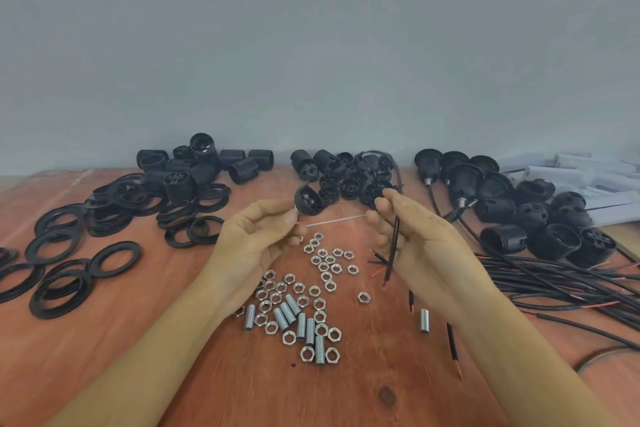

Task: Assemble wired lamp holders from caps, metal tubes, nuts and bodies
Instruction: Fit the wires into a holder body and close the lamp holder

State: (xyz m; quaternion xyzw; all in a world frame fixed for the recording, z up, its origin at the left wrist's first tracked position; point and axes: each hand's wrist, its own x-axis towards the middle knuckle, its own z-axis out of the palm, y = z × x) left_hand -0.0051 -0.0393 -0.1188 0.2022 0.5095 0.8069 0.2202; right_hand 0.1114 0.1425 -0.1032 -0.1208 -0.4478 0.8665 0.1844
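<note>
A seemingly light, stiff plastic cap (308,199) was pinched in the left hand (256,239) and a limp wire (391,258), judged best held near its tip, was gripped in the right hand (426,243).

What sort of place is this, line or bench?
Probably a small manual assembly bench: a wooden table against a bare wall, loose piles of nuts, black rings and wires sorted by type. The left hand holds a cap, the right hand a wire.
</note>
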